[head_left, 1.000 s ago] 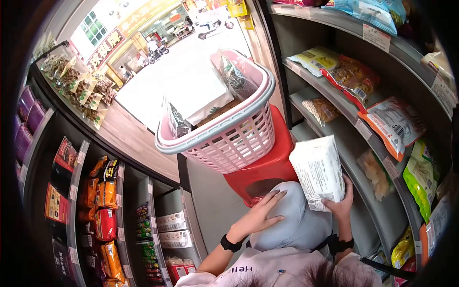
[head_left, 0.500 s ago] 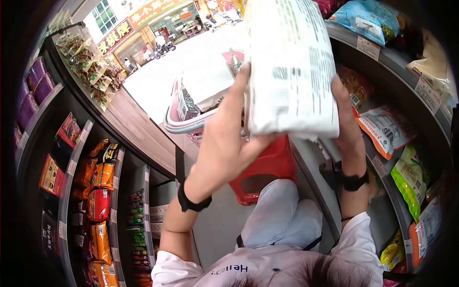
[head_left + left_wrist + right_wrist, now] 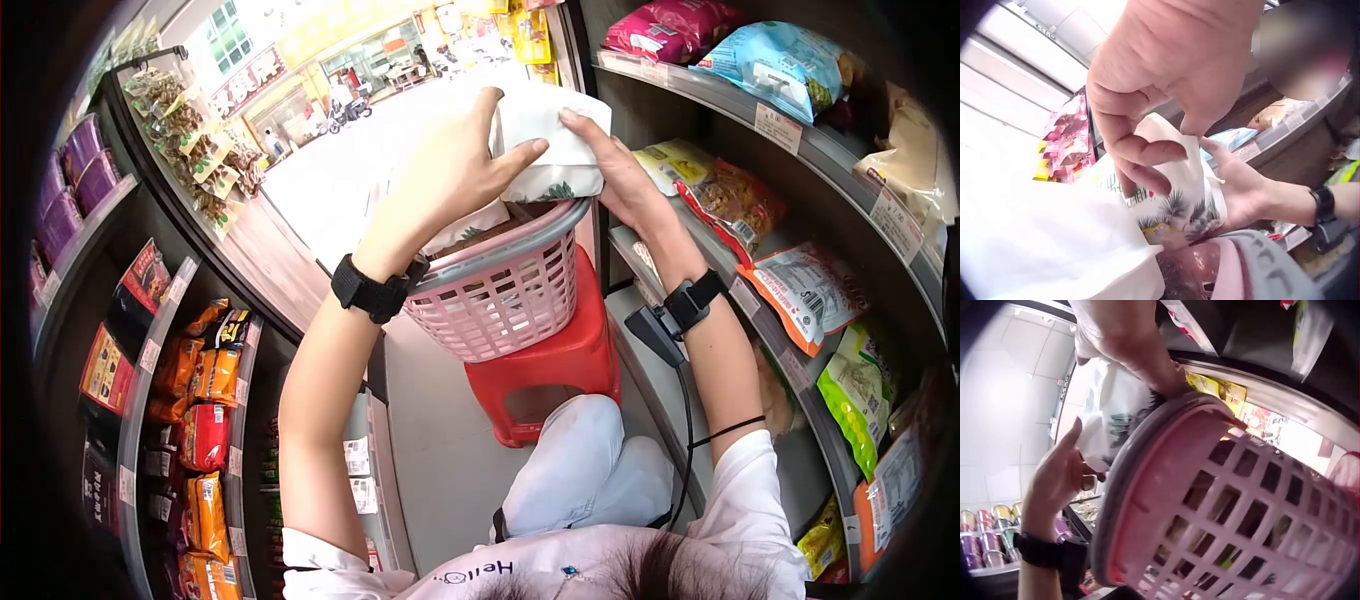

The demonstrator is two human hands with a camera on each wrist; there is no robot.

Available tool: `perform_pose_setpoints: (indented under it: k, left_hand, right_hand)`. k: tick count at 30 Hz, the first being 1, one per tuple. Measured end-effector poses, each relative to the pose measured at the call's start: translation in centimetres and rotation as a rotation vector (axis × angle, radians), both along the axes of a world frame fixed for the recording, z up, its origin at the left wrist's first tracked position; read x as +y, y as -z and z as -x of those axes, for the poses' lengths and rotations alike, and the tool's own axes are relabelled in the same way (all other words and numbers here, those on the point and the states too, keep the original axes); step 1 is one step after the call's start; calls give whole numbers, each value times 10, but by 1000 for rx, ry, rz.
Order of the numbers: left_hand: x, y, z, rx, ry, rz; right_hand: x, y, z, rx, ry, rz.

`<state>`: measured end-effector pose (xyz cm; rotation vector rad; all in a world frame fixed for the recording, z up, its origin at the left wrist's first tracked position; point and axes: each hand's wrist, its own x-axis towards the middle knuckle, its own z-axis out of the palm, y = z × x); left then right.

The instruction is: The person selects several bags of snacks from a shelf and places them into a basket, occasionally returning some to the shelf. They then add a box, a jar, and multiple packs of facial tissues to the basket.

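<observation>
A white soft pack (image 3: pixel 572 158) printed with dark green plants is between both hands, over the far right rim of the pink basket (image 3: pixel 490 315). My right hand (image 3: pixel 632 188) grips its right side, thumb on the upper face. From the left, my left hand (image 3: pixel 445 170) holds it too, thumb along the near face. Bent fingers (image 3: pixel 1147 152) lie against the pack's printed side (image 3: pixel 1175 209) in the left wrist view. Another white pack (image 3: pixel 465 232) is inside the basket. In the right wrist view, the basket's grey rim (image 3: pixel 1147 434) hides the pack's lower part.
The basket stands on a red stool (image 3: pixel 550 380) in front of my knees (image 3: pixel 580 460). Curved shelves with bagged snacks (image 3: pixel 800 285) rise close on the right. Shelves with orange packets (image 3: pixel 210 510) stand on the left. Beyond the basket lies a bright street with a scooter (image 3: pixel 350 110).
The pack was in my right hand beside the stool, then lifted high between both hands. Now it is farther forward over the basket, and its plant-printed end faces me.
</observation>
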<state>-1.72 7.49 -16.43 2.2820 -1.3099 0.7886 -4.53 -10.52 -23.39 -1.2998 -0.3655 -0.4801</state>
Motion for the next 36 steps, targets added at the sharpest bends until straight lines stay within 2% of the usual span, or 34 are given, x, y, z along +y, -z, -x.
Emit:
perform_pose_setpoints:
  k: [1,3,4,10,11,14,17,18,19,22,23,27,30,33,36]
  left_hand:
    - [2,0,-1,17,8,-2]
    - [6,-2,-1,137,16,-4]
    - [6,-1,-5,98,19,-24]
    - [14,-6,-24,-177,-39,-184]
    - [16,-12,-19,-75,-70,-139]
    - [17,-18,-38,-174,133,-93]
    - [12,-30,-54,-77,125,-350]
    - [10,-31,-58,-40,128,-442]
    - [7,-29,-58,90,164,-422]
    - [2,-20,-55,20,87,-455]
    - [-1,-9,-64,-24,150,-384]
    - [-7,-3,-71,16,182,-331]
    - [-8,-6,-62,-60,127,-317]
    - [-14,-12,-65,-57,121,-328]
    - [-19,-17,-54,-73,181,-342]
  right_hand:
    - [0,2,-4,25,97,121]
    - [-1,7,-3,64,147,210]
    - [-2,8,-1,83,171,257]
    - [-8,24,-18,97,193,222]
    - [-8,25,-20,72,210,225]
    - [-2,30,-30,-98,516,157]
    - [-5,30,-38,-232,477,276]
    - [-8,31,-39,-203,485,327]
    - [-12,33,-40,-174,495,377]
    - [-23,37,-44,-98,484,476]
    - [-25,41,-45,-71,471,497]
    - [-29,47,-49,-8,466,469]
    - [-19,35,-28,21,337,326]
    - [-19,32,-27,-23,349,299]
    - [-23,29,-31,-8,420,163]
